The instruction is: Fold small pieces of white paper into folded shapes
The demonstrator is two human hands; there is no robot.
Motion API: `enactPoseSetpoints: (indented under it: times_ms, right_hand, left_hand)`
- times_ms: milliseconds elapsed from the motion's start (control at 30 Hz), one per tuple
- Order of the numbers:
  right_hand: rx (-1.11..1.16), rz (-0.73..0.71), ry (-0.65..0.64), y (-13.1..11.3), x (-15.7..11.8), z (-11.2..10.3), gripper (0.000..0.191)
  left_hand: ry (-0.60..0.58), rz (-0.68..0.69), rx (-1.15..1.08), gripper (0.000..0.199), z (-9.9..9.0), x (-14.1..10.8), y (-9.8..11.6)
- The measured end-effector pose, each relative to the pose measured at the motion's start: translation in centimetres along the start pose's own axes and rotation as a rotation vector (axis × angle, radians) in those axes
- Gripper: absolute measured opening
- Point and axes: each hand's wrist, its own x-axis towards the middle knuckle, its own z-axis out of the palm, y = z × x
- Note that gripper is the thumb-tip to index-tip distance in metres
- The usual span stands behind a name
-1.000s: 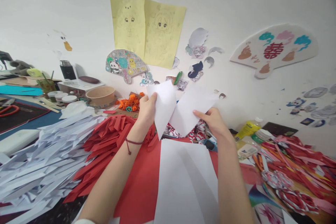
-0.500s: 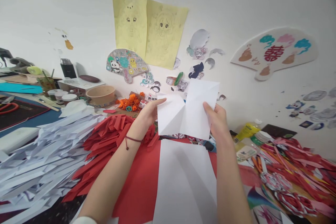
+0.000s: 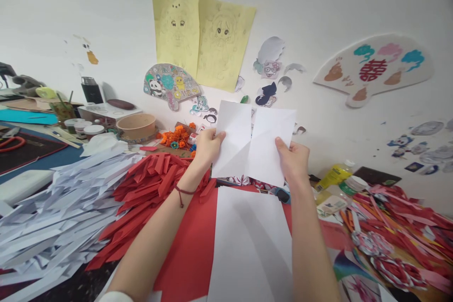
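My left hand (image 3: 208,147) pinches the left edge of a white paper piece (image 3: 233,139), thumb in front. My right hand (image 3: 294,158) grips the right edge of a second white paper piece (image 3: 271,144). Both pieces are held upright side by side, parted at the top by a narrow gap; whether they are joined lower down I cannot tell. Beneath them a large white sheet (image 3: 249,245) lies on red paper (image 3: 191,250).
White folded strips (image 3: 71,217) and red strips (image 3: 152,188) are heaped at left, near a round tan container (image 3: 136,125). Bottles (image 3: 334,177) and red and pink ribbons (image 3: 410,217) lie at right. Yellow drawings (image 3: 222,47) hang on the wall.
The left part of the paper, bent over and slanted before, now stands flat and upright, with a gap from the right part at the top. My left hand has turned slightly.
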Motion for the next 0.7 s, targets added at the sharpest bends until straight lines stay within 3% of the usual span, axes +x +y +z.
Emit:
enactPoseSetpoints:
  times_ms: [133, 700]
  right_hand:
    - [0.073, 0.021, 0.015, 0.04, -0.07, 0.41, 0.038]
    - [0.147, 0.082, -0.006, -0.43, -0.33, 0.5, 0.036]
  left_hand:
    - [0.04, 0.016, 0.011, 0.026, 0.1, -0.26, 0.05]
    - [0.013, -0.01, -0.034, 0.024, 0.11, -0.37, 0.03]
